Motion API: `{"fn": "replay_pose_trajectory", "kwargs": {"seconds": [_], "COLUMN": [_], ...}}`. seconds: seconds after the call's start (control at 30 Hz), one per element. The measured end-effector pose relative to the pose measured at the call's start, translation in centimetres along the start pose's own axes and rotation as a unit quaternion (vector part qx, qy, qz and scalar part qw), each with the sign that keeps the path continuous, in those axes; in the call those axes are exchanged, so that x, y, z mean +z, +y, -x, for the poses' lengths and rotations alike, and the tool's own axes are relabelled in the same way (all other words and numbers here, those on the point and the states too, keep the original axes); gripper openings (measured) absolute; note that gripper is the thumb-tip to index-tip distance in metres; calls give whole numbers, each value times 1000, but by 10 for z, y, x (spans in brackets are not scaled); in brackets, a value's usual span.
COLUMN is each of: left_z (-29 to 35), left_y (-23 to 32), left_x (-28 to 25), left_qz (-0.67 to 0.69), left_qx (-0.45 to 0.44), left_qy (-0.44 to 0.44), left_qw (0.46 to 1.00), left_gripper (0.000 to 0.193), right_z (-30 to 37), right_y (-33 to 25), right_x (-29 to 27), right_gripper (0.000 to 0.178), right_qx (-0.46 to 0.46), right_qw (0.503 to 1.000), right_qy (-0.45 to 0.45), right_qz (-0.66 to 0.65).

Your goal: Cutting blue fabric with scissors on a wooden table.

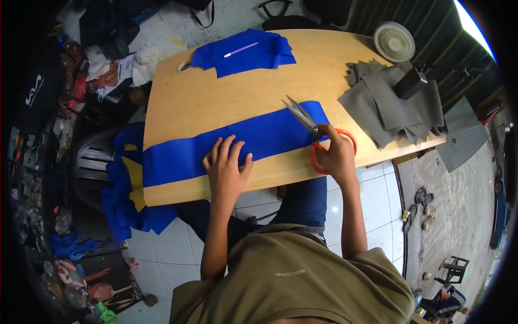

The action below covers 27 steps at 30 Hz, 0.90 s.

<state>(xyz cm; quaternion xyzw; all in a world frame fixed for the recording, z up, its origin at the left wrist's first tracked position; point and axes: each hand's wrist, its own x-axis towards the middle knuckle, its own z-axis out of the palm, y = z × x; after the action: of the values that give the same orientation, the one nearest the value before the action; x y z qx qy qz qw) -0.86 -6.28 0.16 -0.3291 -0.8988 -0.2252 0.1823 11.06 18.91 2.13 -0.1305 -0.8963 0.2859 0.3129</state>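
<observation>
A long strip of blue fabric (216, 146) lies across the wooden table (216, 92), its left end hanging off the edge. My left hand (225, 167) presses flat on the strip near the table's front edge, fingers spread. My right hand (335, 155) grips orange-handled scissors (307, 121) at the strip's right end. The blades are parted and point away from me over the cloth.
A stack of cut blue pieces (243, 51) with a purple pen (240, 49) lies at the far side, a tape roll (184, 66) beside it. Grey fabric pieces (394, 108) under a black object (410, 82) sit at right, near a small fan (394, 41). More blue and yellow cloth (127, 194) is heaped at left.
</observation>
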Motion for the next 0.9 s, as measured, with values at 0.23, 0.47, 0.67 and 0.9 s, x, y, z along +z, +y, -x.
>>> {"fn": "replay_pose_trajectory", "kwargs": {"seconds": [0.23,0.47,0.67,0.9], "left_z": [-2,-2,-19,-86], "left_y": [0,3,10,20], "left_x": [-2,-6,-23,-20], "left_qz": [-8,-32,-80,-75], "left_qx": [18,22,81,314], "left_qy": [-32,-41,-97,-289], "left_qw": [999,998,989,901], "left_gripper": [37,35,38,53], "right_z": [-9,-13,14,13], "right_y": [23,22,31,37], "right_x": [-17,-33,-41,-44], "right_gripper": [37,38,35,37], "right_qx": [68,122,188,158], "right_qw": [996,990,981,986], "right_qy": [42,-41,-38,-46], "right_qz": [-33,-51,-35,-20]}}
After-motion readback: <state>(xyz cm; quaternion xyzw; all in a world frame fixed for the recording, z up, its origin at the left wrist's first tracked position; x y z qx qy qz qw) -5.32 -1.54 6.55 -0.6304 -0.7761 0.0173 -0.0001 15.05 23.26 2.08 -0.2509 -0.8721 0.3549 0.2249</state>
